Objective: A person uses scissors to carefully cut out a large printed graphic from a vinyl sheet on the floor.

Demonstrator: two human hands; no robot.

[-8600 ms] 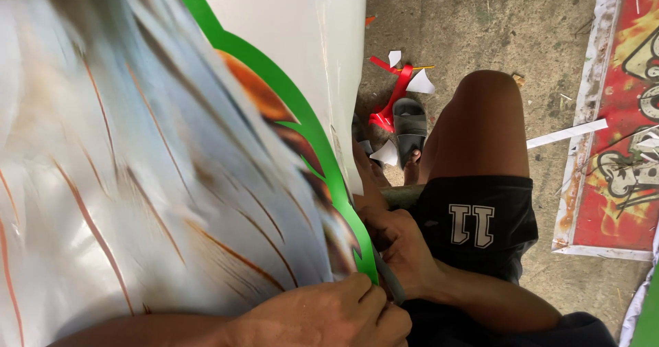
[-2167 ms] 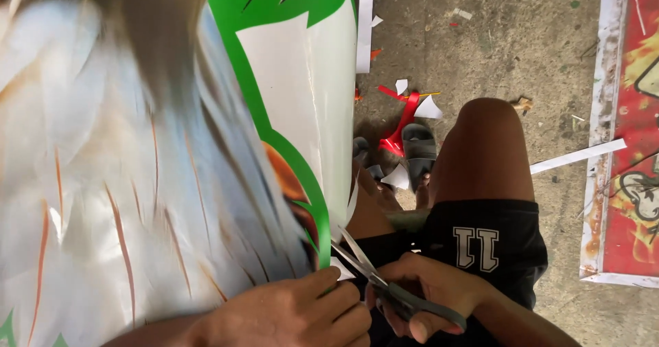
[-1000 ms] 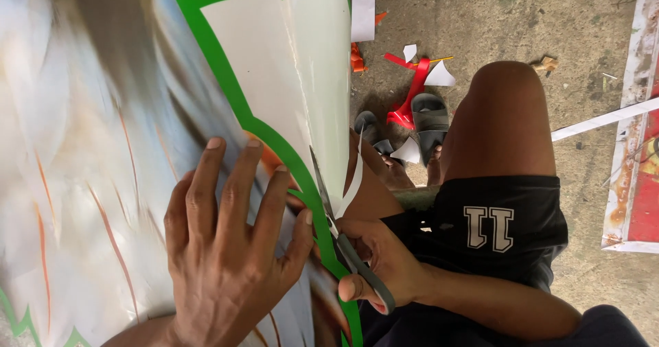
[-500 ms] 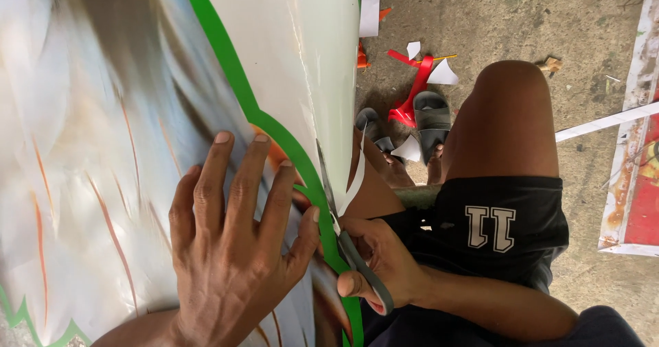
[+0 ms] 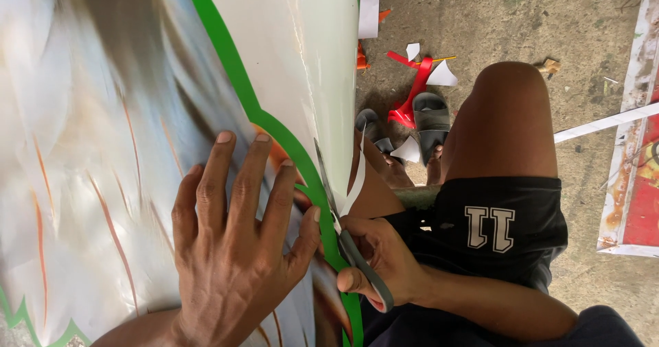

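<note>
The left hand (image 5: 237,264) lies flat, fingers spread, pressing the printed sheet (image 5: 123,134) down just beside the cut, while the right hand (image 5: 384,261) grips the scissors (image 5: 347,230), blades partly open along the green border (image 5: 274,127). This looks like mid-cut trimming; following the border's curve will need careful steering. Scraps (image 5: 419,79) lie on the floor (image 5: 549,24) beyond.

large glossy banner (image 5: 295,59), green-bordered, red sign (image 5: 635,175)

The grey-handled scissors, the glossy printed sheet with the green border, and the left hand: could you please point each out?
Grey-handled scissors (image 5: 357,258), head view, on the handle.
Glossy printed sheet with the green border (image 5: 302,65), head view, on its white part.
Left hand (image 5: 233,264), head view, on its back.
</note>
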